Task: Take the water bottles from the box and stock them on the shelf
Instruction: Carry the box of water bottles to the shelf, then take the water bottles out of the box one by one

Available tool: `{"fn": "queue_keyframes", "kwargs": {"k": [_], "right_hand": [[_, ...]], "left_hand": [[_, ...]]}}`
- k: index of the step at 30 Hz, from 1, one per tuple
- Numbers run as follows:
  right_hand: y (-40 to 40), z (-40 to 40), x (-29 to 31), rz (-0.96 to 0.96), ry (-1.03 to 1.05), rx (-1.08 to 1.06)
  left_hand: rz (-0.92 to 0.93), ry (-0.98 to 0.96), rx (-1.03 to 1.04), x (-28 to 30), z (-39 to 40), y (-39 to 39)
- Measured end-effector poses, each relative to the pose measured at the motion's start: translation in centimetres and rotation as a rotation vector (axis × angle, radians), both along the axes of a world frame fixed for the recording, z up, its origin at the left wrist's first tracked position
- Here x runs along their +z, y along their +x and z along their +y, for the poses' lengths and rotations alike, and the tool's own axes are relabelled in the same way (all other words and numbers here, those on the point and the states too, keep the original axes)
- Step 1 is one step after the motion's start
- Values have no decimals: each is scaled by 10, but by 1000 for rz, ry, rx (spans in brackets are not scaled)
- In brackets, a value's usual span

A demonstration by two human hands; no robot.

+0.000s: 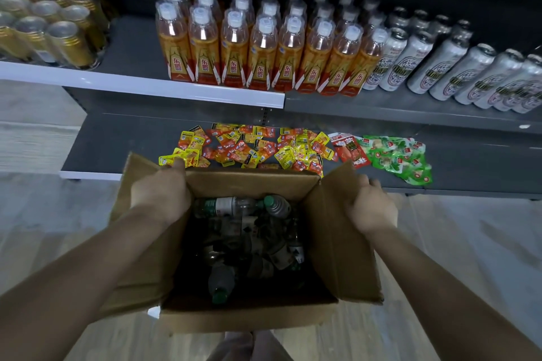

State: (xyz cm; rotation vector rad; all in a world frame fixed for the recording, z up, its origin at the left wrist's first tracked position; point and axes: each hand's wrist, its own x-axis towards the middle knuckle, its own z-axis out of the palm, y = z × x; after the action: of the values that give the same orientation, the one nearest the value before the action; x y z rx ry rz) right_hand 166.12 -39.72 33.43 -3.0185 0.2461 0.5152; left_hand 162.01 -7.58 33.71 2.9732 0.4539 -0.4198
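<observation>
**Box held open at the shelf front**

Holding the cardboard box [252, 313] from both sides, flaps spread outward. Left hand [159, 192] gripping the left flap near the far corner, fingers curled over its top edge. Right hand [371, 206] pressing against the right flap, fingers wrapped round its edge, tips hidden behind the card.

Lying jumbled inside the box: water bottles [223, 206], clear with green caps and pale labels, mostly on their sides, lower ones lost in shadow. None out of the box yet.

Sitting just beyond the box: lower shelf [117, 141] carrying scattered snack sachets [249, 146] and green packets [400, 157]. Standing on the upper shelf [132, 47]: rows of orange drink bottles [264, 50], silver cans [440, 67] to the right, gold cans [52, 32] to the left.
</observation>
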Motion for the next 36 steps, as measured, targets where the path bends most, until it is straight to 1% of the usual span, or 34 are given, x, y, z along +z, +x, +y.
{"fn": "queue_keyframes", "kwargs": {"k": [2,5,8,12,15,19,21,26,32,36], "right_hand": [[0,7,3,3,-48,89],[-11,23,-5,59,-29,170],[-30,37,-33,154,1,203],[-48,45,-81,242,69,191],[-52,47,-120,305,95,156],[-59,49,-165,315,59,186],[-60,49,-182,303,51,201],[-54,49,-218,345,83,180],[-41,52,-246,463,305,83],[-35,55,-274,493,387,95]], "left_hand": [[73,-49,-46,-3,-4,-3],[248,-138,-145,-14,-12,-10],[371,-202,-189,-31,-22,-21],[448,-223,-158,-62,-23,-32],[462,-269,-105,-91,-23,-38],[463,-492,-3,-139,-28,-50],[442,-547,39,-161,-31,-54],[410,-583,77,-198,-38,-53],[412,-591,88,-229,-54,-44],[417,-578,95,-243,-60,-43]]}}
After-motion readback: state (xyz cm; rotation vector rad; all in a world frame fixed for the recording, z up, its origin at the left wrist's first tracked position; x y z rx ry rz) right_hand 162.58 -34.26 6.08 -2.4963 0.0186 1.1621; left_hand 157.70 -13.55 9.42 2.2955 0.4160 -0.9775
